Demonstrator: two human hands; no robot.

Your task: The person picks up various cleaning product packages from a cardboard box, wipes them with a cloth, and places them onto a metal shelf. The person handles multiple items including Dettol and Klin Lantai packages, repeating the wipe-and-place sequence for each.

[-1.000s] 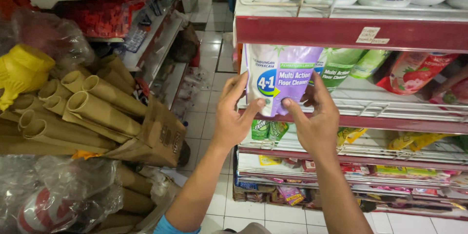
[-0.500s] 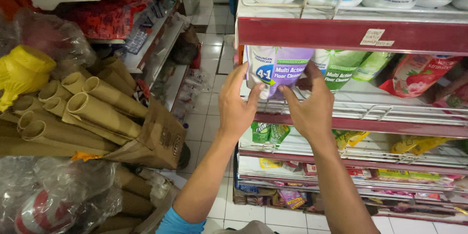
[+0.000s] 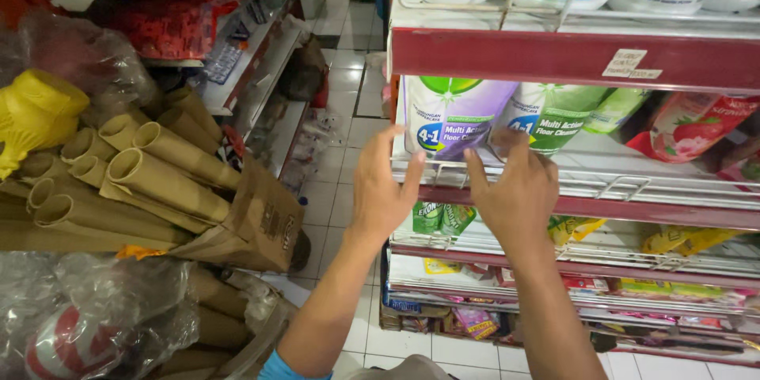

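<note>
Your purple cleaner pouch [image 3: 455, 115] stands upright on the wire shelf [image 3: 602, 182], no longer held out. Your left hand [image 3: 381, 186] and right hand [image 3: 514, 190], fingers spread, rest against its base, gripping nothing.

Brown paper rolls [image 3: 158, 166] left; yellow plastic toy [image 3: 36, 115]; white tiled floor [image 3: 348, 111].

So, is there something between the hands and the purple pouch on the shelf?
Only the low wire rail along the shelf front stands before the purple pouch. The left hand and right hand reach its lower edge at that rail; nothing else intervenes.
</note>
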